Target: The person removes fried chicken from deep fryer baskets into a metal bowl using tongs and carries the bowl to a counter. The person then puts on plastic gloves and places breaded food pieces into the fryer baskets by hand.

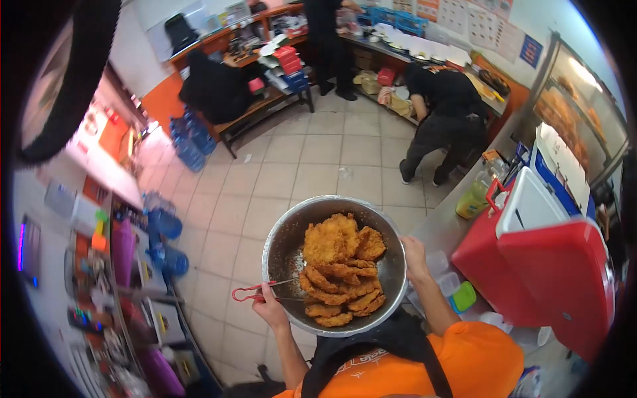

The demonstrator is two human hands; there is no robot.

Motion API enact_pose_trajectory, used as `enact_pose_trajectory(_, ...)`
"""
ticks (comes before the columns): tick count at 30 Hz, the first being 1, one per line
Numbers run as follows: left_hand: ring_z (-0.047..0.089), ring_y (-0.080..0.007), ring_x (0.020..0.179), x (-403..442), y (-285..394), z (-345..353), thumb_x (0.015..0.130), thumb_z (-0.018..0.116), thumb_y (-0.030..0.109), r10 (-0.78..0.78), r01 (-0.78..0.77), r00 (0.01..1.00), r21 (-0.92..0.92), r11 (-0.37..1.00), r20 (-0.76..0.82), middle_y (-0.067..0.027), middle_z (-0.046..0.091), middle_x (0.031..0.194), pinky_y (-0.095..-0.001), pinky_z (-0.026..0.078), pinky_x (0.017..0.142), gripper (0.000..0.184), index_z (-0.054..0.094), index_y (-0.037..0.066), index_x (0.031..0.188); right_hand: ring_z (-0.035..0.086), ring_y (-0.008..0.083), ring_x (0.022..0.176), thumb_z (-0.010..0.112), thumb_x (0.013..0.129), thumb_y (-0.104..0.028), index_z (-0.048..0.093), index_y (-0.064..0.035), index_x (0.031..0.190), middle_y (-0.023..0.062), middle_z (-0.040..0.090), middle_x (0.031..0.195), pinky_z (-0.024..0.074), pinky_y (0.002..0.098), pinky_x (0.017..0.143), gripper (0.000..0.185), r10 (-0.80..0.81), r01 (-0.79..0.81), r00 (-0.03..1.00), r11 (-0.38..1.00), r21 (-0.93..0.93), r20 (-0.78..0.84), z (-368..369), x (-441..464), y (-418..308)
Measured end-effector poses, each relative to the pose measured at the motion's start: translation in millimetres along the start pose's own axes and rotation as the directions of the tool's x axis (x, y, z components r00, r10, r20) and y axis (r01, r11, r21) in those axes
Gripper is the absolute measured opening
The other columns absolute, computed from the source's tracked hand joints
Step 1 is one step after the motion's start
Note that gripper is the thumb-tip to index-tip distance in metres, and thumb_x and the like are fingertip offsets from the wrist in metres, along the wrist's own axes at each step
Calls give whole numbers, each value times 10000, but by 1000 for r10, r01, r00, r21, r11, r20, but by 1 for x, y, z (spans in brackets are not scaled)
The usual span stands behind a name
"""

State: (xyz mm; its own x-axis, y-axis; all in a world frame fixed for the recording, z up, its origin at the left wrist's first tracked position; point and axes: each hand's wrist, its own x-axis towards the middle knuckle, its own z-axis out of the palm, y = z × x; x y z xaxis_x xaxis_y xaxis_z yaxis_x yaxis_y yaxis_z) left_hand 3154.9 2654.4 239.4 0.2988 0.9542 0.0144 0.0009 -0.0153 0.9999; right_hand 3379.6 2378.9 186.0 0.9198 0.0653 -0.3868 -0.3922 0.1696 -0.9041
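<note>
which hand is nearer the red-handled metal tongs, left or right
Left. The left hand is touching the red-handled metal tongs; the right hand is away from them, at the opposite rim of the round silver metal bowl.

A pale tiled floor (318,156) spreads between a wooden bench (255,111) and a white wall (527,20) hung with posters (481,26).

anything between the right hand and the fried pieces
Yes, the side of the metal bowl: the right hand is at its right rim and the fried pieces lie inside. Nothing visible covers them from above. The tongs cross the left rim, away from that hand.
</note>
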Motion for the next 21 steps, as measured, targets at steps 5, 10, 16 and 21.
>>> enact_pose_trajectory(5, 467, -62, 611, 118, 6, 126, 962, 584, 216, -22, 30, 979, -36, 999, 202, 28, 574, 711, -252, 356, 528, 291, 659, -8, 793, 547, 122, 699, 594, 890, -170, 647, 10, 852, 45, 607, 779, 452, 290, 640, 192, -59, 69, 985, 996, 57, -163, 45, 81, -42)
enact_pose_trajectory(10, 444, -42, 619, 186, 26, 281, 947, 613, 210, -46, 38, 913, 29, 999, 406, 48, 540, 659, -246, 335, 515, 291, 636, -4, 751, 589, 133, 690, 551, 905, -164, 634, -31, 888, 41, 615, 797, 494, 300, 625, 158, 31, 42, 960, 967, 253, -277, 36, 162, -96)
enact_pose_trajectory(16, 405, -40, 578, 230, -4, 396, 926, 639, 188, -21, 27, 847, -3, 1000, 530, 25, 493, 578, -271, 322, 492, 349, 558, 12, 636, 630, 170, 723, 526, 911, -156, 636, -3, 915, 61, 631, 836, 523, 313, 650, 189, 40, 96, 903, 952, 292, -428, 28, 233, -133)
enact_pose_trajectory(21, 357, -53, 547, 256, 4, 436, 918, 653, 188, 87, -41, 813, -91, 995, 575, 26, 426, 535, -288, 306, 478, 414, 486, 9, 583, 642, 186, 747, 523, 912, -160, 639, 9, 924, 78, 634, 851, 536, 329, 685, 206, 16, 148, 880, 941, 305, -475, 42, 244, -137)
